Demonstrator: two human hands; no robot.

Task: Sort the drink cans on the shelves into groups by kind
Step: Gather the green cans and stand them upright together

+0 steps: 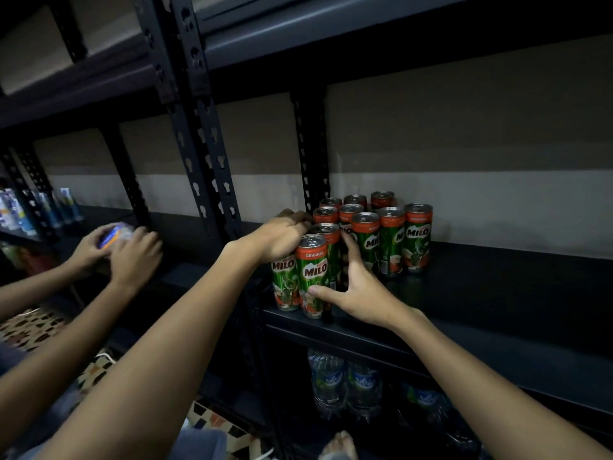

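Note:
Several green and red Milo cans stand upright in a tight cluster on the dark shelf. My left hand reaches in from the left, its fingers curled over the top of the front-left Milo can, which hides that can's lid. My right hand comes from the right and holds the front Milo can. Its thumb lies across the can's lower front. Its fingers run up the can's right side, between it and the cans behind.
Another person's two hands hold a blurred blue and orange item over the left shelf bay. Perforated steel posts divide the bays. Water bottles sit on the shelf below. Blue packs stand far left.

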